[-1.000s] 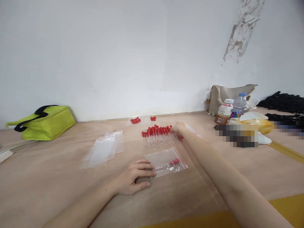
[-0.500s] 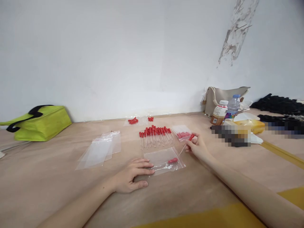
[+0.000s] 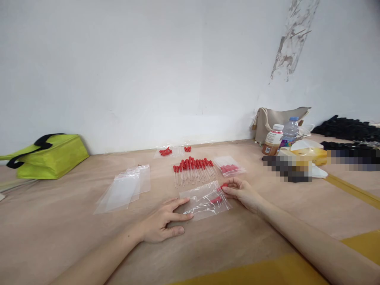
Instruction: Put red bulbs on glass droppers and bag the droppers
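Note:
My left hand point(image 3: 164, 221) lies spread, its fingertips pressing the left end of a clear zip bag point(image 3: 198, 202) flat on the table. Inside that bag a red-bulbed dropper point(image 3: 216, 200) shows near the opening. My right hand point(image 3: 242, 193) pinches a second dropper by its red rubber bulb point(image 3: 223, 185) at the bag's right end; its thin tube appears to be within the bag, though glare makes this hard to see. Behind the bag, several droppers point(image 3: 194, 168) lie in a row, red bulbs away from me. A filled zip bag point(image 3: 229, 166) with red bulbs rests to their right.
Flat clear bags point(image 3: 123, 188) lie fanned out at left. By the wall are small red bulbs point(image 3: 165, 151) on plastic. A lime-green bag point(image 3: 53, 156) stands far left; a brown-and-white bottle point(image 3: 272, 139), a water bottle point(image 3: 291, 130) and a tissue pack point(image 3: 310, 150) stand right.
My right hand has moved left and toward me, bringing its dropper from beside the bag to the bag's opening. My left hand stays on the bag, with its fingers spread a little wider.

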Tool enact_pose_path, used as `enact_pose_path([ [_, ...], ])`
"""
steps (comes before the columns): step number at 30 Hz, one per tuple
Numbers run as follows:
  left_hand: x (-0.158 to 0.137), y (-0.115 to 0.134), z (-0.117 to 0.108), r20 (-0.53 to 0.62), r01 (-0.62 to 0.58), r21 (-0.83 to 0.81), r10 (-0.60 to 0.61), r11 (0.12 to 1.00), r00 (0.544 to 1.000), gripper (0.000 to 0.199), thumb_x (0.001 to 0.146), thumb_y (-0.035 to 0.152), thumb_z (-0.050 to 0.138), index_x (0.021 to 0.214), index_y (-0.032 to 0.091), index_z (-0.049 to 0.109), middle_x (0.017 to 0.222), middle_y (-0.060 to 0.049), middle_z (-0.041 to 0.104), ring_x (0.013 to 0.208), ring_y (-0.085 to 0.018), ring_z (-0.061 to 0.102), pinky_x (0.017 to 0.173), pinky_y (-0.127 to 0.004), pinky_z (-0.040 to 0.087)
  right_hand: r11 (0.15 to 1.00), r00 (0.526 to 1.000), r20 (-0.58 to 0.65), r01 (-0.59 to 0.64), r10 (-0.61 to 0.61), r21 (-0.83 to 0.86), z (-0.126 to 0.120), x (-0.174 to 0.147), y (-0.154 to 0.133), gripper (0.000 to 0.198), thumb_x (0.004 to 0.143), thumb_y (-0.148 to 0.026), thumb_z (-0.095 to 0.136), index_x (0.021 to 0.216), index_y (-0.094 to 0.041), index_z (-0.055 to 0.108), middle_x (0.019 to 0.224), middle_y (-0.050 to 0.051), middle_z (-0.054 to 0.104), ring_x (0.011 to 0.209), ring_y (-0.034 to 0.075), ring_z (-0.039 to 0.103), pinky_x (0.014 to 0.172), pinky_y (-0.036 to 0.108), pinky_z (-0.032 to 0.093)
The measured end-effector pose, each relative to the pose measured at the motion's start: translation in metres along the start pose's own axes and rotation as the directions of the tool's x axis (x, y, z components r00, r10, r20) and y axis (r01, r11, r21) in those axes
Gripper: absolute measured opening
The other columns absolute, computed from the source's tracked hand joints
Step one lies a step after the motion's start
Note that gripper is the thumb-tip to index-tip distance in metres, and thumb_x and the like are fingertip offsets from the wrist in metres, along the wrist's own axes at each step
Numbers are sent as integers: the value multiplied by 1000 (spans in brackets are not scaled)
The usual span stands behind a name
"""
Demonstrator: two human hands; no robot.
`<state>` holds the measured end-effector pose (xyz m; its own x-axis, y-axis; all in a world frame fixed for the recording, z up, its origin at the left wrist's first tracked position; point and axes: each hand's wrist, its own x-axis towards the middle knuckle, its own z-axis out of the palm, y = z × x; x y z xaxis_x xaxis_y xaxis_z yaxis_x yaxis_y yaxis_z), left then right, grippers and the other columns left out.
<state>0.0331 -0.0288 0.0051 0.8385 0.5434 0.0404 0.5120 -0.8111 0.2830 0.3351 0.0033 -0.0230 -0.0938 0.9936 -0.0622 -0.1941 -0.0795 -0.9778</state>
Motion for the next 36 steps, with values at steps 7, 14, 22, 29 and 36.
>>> enact_pose_path([
  [7, 0, 1, -1, 10, -6, 12, 6, 1000, 1000, 41, 86, 42, 44, 126, 37, 40, 143, 0, 21, 128, -25, 24, 102, -45, 21, 930, 976, 207, 14, 67, -368, -4, 4, 3, 33, 59, -38, 70, 79, -12, 65, 57, -1, 61, 39, 3, 41, 38, 17, 31],
  [14, 2, 1, -3, 6, -14, 7, 14, 1000, 1000, 41, 85, 42, 44, 125, 37, 41, 142, -1, 25, 127, -25, 27, 103, -45, 20, 901, 931, 348, 56, 108, -429, -3, -1, -4, 43, 64, -42, 66, 96, -13, 64, 60, -1, 60, 40, 2, 38, 38, 16, 29],
  [22, 1, -1, -1, -28, -26, 3, 26, 1000, 999, 42, 84, 43, 47, 125, 36, 43, 140, -1, 28, 125, -25, 30, 103, -44, 22, 859, 992, 92, 116, -81, -498, -7, 20, -21, 31, 67, -35, 61, 87, -13, 57, 51, -3, 52, 40, 7, 45, 37, 20, 38],
  [29, -2, 4, -2, -66, -42, 27, 44, 999, 997, 45, 86, 39, 45, 129, 32, 37, 139, -2, 31, 126, -25, 29, 103, -43, 23, 358, 934, -74, 60, -349, -932, 10, 87, -37, 10, 69, -20, 55, 73, -14, 61, 78, 9, 65, 75, 17, 60, 65, 23, 44],
  [36, -1, 8, -5, -61, -59, 48, 62, 997, 996, 42, 86, 38, 44, 127, 31, 40, 136, -3, 37, 122, -24, 35, 102, -42, 25, 354, 949, -186, -87, -255, -931, 35, 125, -31, 17, 62, -7, 59, 78, -8, 63, 86, 22, 62, 87, 29, 60, 69, 31, 44],
])
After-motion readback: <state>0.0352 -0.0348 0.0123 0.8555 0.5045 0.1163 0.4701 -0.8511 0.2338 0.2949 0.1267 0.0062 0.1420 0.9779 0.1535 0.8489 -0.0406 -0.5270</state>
